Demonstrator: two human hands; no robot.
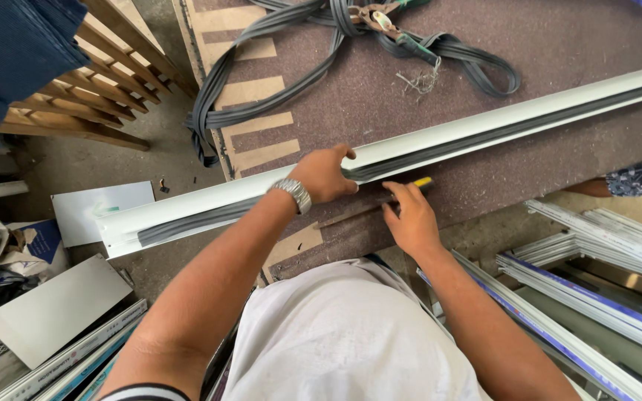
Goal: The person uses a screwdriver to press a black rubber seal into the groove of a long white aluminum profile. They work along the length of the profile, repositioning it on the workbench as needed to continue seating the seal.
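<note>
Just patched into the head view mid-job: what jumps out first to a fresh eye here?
The long white window-frame profile with a grey rubber seal in its channel runs slantwise across the brown worktable. At its middle the left hand, wearing a silver wristwatch, presses on the seal, while the right hand holds a yellow-tipped tool just beside it. A loose tangle of grey rubber gasket strip lies at the table's far end.

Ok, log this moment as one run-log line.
left hand: pressing grey gasket strip into white window profile | right hand: holding yellow-tipped tool | surface: brown workbench
</note>
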